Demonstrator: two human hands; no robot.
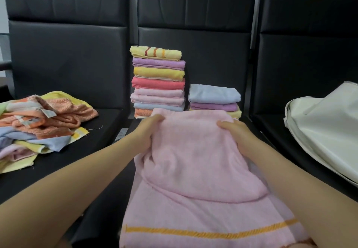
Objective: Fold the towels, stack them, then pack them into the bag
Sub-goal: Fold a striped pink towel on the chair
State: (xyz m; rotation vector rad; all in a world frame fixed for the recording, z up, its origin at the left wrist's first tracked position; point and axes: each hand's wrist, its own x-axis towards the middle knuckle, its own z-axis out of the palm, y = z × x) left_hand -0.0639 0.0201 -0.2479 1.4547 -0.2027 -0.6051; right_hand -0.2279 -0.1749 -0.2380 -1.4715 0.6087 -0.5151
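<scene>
Head view: pink towel [195, 162] at centre frame, long axis running from far edge toward lower frame. Left hand [149, 131] and right hand [235, 133] each clutching far edge, fingers curled into cloth. Short stack [214, 99] just beyond right hand, nearer than tall stack [157, 81].

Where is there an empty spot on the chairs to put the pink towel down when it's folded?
Bare black seat shows between the messy pile and the tall stack, and between the short stack and the white bag. The middle seat's back is crowded with both stacks. Each hand, left hand and right hand, grips the pink towel.
</scene>
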